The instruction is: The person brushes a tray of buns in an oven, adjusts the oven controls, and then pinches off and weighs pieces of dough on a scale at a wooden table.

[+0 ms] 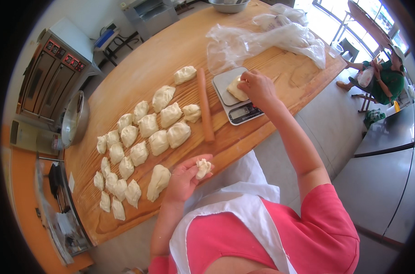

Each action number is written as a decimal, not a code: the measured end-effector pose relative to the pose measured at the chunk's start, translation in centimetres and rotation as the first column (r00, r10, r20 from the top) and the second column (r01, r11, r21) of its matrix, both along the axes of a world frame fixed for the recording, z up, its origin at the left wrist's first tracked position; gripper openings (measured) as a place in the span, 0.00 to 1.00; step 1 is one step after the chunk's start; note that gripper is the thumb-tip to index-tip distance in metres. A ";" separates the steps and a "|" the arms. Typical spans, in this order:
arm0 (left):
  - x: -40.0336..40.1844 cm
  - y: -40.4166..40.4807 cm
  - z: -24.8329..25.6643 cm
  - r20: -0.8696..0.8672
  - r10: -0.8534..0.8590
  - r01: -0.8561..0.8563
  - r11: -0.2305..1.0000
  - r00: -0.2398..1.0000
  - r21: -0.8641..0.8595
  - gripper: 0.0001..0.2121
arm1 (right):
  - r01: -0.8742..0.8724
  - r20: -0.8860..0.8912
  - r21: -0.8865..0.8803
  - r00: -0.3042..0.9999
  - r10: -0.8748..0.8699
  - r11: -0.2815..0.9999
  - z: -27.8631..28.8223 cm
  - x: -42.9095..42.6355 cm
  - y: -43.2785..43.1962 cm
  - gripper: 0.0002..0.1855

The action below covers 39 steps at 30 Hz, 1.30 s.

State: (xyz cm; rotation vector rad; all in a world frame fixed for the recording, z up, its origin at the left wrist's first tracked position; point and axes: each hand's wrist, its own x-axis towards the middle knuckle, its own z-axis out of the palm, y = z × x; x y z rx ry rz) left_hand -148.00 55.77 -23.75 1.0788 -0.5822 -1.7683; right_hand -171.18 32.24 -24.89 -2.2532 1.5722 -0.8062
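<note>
My left hand (186, 178) holds a small torn lump of dough (203, 168) between thumb and fingers, just past the table's near edge. A larger dough piece (235, 89) rests on the plate of a digital kitchen scale (224, 84), and my right hand (259, 88) pinches its right side. The fingers hide part of that piece. The scale's display (241, 112) faces me. Left of the scale lies a wooden rolling pin (205, 106). A long dough piece (159, 182) lies beside my left wrist, and several cut dough pieces (148, 125) are spread in rows further left.
Clear plastic bags (262, 41) lie crumpled behind the scale on the wooden table (139, 85). A metal basin (229, 5) stands at the far edge, with a large metal bowl (76, 118) at the left. An oven (55, 68) stands beyond. A seated person (385, 78) is at right.
</note>
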 end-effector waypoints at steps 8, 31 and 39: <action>1.3 0.6 -3.6 0.002 0.045 -0.044 0.987 0.999 -0.152 0.23 | -0.781 0.910 0.396 0.262 -0.323 0.483 -1.1 3.7 9.4 0.17; -0.2 0.6 -2.7 0.256 -0.181 0.201 0.978 0.949 -0.055 0.13 | -0.722 0.643 -0.050 0.506 0.575 0.691 -1.2 4.6 17.6 0.09; -0.8 0.3 -1.1 0.217 -0.303 0.306 0.952 0.928 0.021 0.12 | -0.629 0.521 -0.067 0.640 0.565 0.774 -1.7 4.1 17.0 0.07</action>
